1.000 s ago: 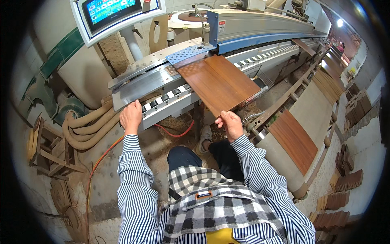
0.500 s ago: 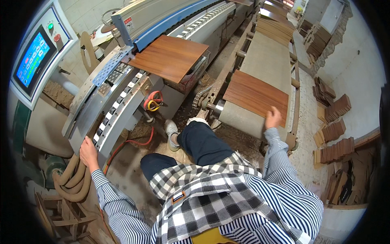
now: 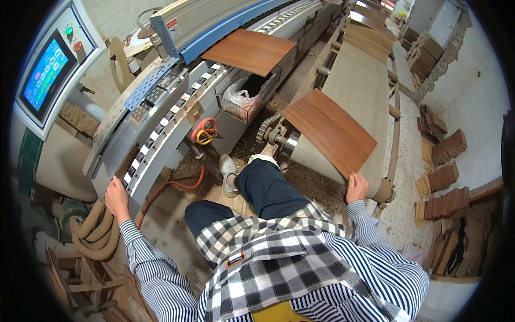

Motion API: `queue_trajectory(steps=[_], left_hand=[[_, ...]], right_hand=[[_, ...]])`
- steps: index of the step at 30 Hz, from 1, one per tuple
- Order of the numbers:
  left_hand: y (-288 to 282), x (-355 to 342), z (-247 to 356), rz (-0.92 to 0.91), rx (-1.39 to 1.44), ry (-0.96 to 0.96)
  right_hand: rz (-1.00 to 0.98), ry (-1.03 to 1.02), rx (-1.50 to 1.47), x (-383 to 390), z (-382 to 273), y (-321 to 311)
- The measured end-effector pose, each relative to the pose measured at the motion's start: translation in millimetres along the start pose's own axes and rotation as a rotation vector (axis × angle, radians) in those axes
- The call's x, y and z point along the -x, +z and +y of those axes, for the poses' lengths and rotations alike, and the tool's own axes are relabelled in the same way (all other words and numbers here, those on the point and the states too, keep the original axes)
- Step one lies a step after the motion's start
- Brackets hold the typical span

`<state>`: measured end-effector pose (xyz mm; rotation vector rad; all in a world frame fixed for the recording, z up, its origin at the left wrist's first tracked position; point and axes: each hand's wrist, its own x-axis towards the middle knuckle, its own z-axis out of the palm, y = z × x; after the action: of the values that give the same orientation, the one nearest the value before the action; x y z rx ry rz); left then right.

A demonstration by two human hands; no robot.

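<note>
My right hand (image 3: 357, 187) is closed on the near corner of a brown wood-grain panel (image 3: 332, 133). That panel lies askew on the grey conveyor belt (image 3: 358, 80), its far-left corner reaching past the belt's side. Over at the left, my left hand (image 3: 116, 198) has its fingers curled on the end edge of the machine's infeed table (image 3: 110, 174), beside a row of white and black rollers (image 3: 155, 129). A second wood-grain panel (image 3: 252, 51) sits farther up the machine, along the blue guide, with no hand on it.
A control panel with a lit screen (image 3: 43, 75) stands at far left. Below the machine's panel hangs a wire basket (image 3: 236, 104) holding a plastic bag; orange-handled scissors (image 3: 205, 131) hang nearby. More boards (image 3: 370, 35) are stacked up the conveyor. Wood strips (image 3: 445, 203) line the right wall.
The panel on the machine has moved farther along it, uncovering the basket. My right hand has come nearer and gripped the conveyor panel's corner, turning that panel askew. My left hand stays put.
</note>
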<state>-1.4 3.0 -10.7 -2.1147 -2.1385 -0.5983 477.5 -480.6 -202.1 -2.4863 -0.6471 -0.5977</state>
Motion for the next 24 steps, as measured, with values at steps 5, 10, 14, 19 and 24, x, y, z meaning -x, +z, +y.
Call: queue_trajectory(steps=[5,10,14,19,24], left_hand=[[2,-2,-1,-0.013,-0.002,-0.003],[-8,2,-1,-0.026,-0.010,-0.050],[-1,0,-2,0.028,-0.020,-0.027],[-4,2,-1,0.034,0.004,-0.040],[-7,3,0,0.056,0.031,-0.049]], right_hand=[[-0.091,1.166,-1.004,0,-8,25],[-0.290,1.279,-1.436,-19,-15,42],[-0.493,1.217,-1.641,-20,-39,23],[-0.395,1.007,-1.679,-47,-79,-8],[-0.536,0.596,-1.679,-46,-87,-45]])
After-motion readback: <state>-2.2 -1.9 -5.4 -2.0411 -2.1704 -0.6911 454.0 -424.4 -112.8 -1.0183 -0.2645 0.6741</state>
